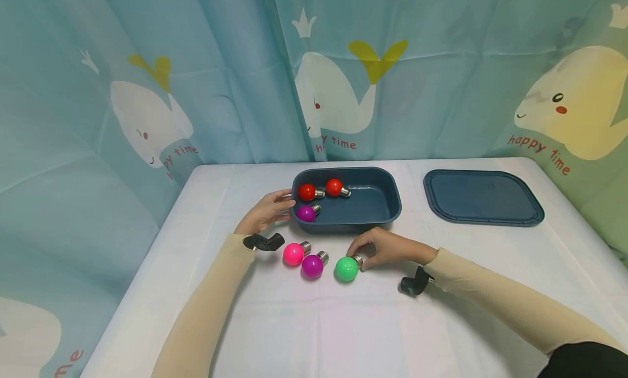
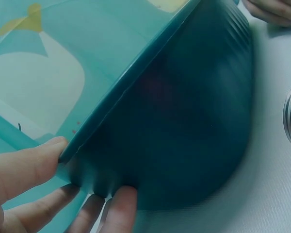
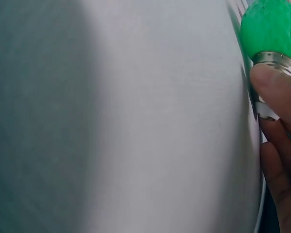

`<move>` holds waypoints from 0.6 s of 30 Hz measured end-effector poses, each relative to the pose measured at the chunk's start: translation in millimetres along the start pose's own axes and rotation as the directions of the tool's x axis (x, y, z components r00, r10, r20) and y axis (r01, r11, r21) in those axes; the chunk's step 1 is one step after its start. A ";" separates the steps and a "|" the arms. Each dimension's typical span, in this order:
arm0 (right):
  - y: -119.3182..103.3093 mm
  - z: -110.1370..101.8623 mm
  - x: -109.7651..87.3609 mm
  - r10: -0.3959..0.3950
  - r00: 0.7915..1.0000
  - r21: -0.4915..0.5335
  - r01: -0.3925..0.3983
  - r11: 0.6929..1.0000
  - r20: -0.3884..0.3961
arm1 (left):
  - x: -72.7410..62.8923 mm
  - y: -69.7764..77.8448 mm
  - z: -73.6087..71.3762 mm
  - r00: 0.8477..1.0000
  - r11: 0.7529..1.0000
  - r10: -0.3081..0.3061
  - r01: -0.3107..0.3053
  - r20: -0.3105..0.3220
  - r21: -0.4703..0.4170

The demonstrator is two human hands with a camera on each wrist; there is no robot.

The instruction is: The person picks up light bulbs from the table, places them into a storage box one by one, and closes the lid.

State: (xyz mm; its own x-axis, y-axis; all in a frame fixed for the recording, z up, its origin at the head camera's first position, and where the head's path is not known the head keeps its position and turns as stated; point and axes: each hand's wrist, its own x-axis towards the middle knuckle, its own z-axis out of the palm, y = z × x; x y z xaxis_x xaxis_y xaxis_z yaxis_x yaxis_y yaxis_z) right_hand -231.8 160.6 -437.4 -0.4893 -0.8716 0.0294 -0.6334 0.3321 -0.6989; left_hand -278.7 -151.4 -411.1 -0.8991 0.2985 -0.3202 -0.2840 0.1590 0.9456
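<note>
In the head view my right hand [image 1: 385, 247] pinches a green light bulb [image 1: 347, 269] by its metal screw base, low over the white cloth. The right wrist view shows the thumb across that silver base, below the faceted green globe [image 3: 271, 29]. My left hand [image 1: 270, 210] holds the left end of a dark blue plastic box [image 1: 375, 203]; in the left wrist view its thumb is at the rim and its fingertips touch the outer wall. Inside the box lie two red bulbs [image 1: 307, 192] and a purple bulb [image 1: 307, 213].
In front of the box, a pink bulb [image 1: 293, 254] and another purple bulb [image 1: 312, 266] lie on the white tablecloth [image 1: 353, 329]. A flat dark blue lid [image 1: 483, 198] lies to the right of the box. Behind the table hangs a whale-print curtain [image 1: 235, 67].
</note>
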 end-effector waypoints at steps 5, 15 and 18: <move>-0.1 1.5 0.6 0.001 1.000 -0.014 -0.001 1.000 -0.001 | 0.9 -0.1 -0.7 1.000 1.000 -0.003 0.003 -0.003 -0.002; -3.1 2.8 1.7 0.020 1.000 -0.019 -0.020 1.000 -0.005 | 1.0 1.6 0.7 0.999 1.000 -0.029 0.029 -0.022 -0.003; -3.4 3.2 1.5 0.038 0.999 0.001 -0.038 0.999 -0.008 | -1.1 4.0 1.4 0.999 0.999 -0.035 0.034 -0.016 -0.011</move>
State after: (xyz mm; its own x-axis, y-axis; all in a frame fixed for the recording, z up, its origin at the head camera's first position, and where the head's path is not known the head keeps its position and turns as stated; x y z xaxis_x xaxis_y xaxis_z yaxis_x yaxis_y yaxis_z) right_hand -228.4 157.1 -437.3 -0.5182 -0.8552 0.0083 -0.6133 0.3648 -0.7005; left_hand -278.4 -149.8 -407.0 -0.8940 0.2774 -0.3518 -0.3185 0.1588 0.9345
